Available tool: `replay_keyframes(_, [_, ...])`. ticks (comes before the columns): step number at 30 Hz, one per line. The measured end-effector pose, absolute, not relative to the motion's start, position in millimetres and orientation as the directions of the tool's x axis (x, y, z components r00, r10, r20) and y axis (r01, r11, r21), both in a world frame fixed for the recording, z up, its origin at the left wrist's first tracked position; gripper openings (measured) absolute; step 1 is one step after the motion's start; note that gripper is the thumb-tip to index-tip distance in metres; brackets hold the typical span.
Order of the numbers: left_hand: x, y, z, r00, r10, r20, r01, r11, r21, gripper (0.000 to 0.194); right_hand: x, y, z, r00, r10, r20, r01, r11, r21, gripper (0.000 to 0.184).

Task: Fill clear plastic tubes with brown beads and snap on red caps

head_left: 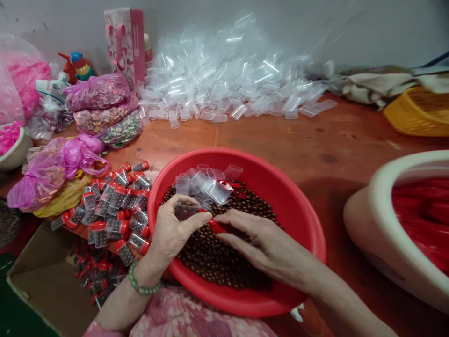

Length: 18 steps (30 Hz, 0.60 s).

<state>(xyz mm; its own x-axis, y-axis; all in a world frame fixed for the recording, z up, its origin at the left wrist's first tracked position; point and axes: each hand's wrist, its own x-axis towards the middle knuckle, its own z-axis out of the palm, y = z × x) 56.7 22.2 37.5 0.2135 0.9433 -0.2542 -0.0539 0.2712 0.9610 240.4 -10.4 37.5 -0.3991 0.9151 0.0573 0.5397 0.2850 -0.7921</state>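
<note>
Over the red basin (313,229), my left hand (170,231) grips a small clear plastic case (184,210), tilted, with dark contents showing through. Thumb and fingers of my right hand (266,241) pinch a red cap (217,227) at the open end of that case. Whether the cap is seated cannot be told, as my left thumb covers the join. Beneath my hands, the basin holds many shiny brown balls (210,264). Several loose clear cases (215,189) and a few red caps (236,192) lie on the balls at the far side.
Filled, red-capped cases (114,201) are piled left of the basin, above a cardboard box (49,281) holding more. Clear cases (224,79) heap along the wall. At right stand a white tub (361,210) of red pieces and a yellow basket (403,112). Pink bags (100,91) sit back left.
</note>
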Motion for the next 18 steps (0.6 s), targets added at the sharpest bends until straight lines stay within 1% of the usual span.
replay_keyframes(3, [58.2, 24.3, 28.7, 0.192, 0.945, -0.264, -0.032, 0.275, 0.961, 0.026, 239.6, -14.5, 35.4, -0.398, 0.910, 0.114, 0.592, 0.350, -0.726, 0.016])
replay_keyframes(6, [56.2, 23.5, 24.1, 0.204, 0.939, -0.277, -0.070, 0.297, 0.952, 0.024, 239.9, -18.3, 33.3, -0.373, 0.916, 0.144, 0.607, 0.359, -0.709, 0.014])
replay_keyframes(9, [55.4, 22.1, 25.5, 0.199, 0.941, -0.273, -0.095, 0.296, 0.951, 0.024, 239.2, -19.5, 30.3, -0.378, 0.916, 0.133, 0.612, 0.355, -0.707, 0.016])
replay_keyframes(12, [57.3, 21.4, 29.3, 0.212, 0.939, -0.271, -0.060, 0.289, 0.955, 0.026, 237.8, -20.3, 27.7, -0.409, 0.907, 0.102, 0.607, 0.354, -0.711, 0.018])
replay_keyframes(14, [59.1, 21.0, 31.3, 0.244, 0.928, -0.283, -0.012, 0.295, 0.956, 0.028, 236.9, -22.1, 27.5, -0.404, 0.912, 0.077, 0.617, 0.333, -0.713, 0.024])
replay_keyframes(16, [60.7, 20.8, 32.5, 0.277, 0.918, -0.284, 0.038, 0.285, 0.958, 0.028, 236.1, -24.9, 28.7, -0.381, 0.923, 0.045, 0.631, 0.296, -0.717, 0.034])
replay_keyframes(18, [61.7, 21.0, 33.2, 0.316, 0.905, -0.285, 0.069, 0.277, 0.958, 0.029, 234.6, -27.5, 30.9, -0.378, 0.925, 0.041, 0.631, 0.290, -0.720, 0.041])
